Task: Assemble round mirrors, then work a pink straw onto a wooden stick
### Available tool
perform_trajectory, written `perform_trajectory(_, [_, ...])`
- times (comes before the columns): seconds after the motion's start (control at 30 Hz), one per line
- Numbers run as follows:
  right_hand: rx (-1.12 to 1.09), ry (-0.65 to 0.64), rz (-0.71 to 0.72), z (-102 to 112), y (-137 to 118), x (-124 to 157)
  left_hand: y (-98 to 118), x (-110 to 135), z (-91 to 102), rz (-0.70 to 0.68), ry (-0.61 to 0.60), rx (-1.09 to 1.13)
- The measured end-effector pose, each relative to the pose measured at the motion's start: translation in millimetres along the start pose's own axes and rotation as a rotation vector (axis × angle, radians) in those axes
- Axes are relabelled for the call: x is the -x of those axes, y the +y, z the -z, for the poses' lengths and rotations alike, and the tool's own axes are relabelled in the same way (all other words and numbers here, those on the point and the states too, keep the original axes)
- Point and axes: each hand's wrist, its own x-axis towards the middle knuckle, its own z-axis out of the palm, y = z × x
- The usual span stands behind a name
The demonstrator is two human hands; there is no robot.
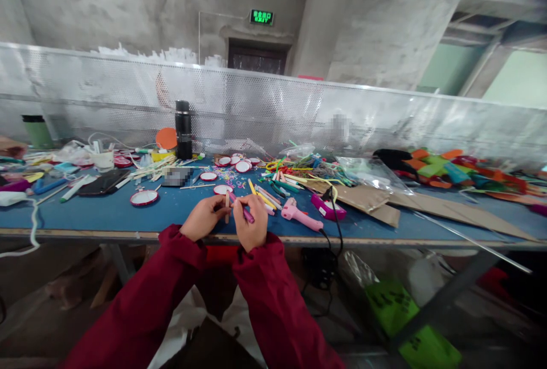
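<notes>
My left hand (200, 218) is closed, pinching a light wooden craft stick (227, 209) that stands roughly upright at the table's front edge. A purple marker (248, 216) is gripped in my right hand (253, 231), its front end pointing toward the stick; I cannot tell whether the two touch. Just behind my hands lies a round red-rimmed white lid (223, 189). Several markers in yellow and other colours (265, 199) rest to the right of my right hand. Beyond them is a pink glue gun (301, 215).
A purple box-like item (328, 207) with a black cable lies right of the glue gun. Flat cardboard (363, 197) extends farther right. A black bottle (183, 132) stands at the back, and a dark phone (103, 182) lies at left. A perforated metal screen (273, 110) borders the blue table (183, 212).
</notes>
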Motion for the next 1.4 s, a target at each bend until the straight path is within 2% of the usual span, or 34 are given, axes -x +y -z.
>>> perform_trajectory(1.1, [-0.007, -0.001, 0.002, -0.9, 2.3, 1.6, 0.9, 0.4, 0.0, -0.001, -0.003, -0.001])
perform_trajectory(1.4, [-0.012, -0.022, -0.055, 0.0, 4.0, 2.8, -0.2, 0.2, -0.6, 0.017, 0.020, -0.035])
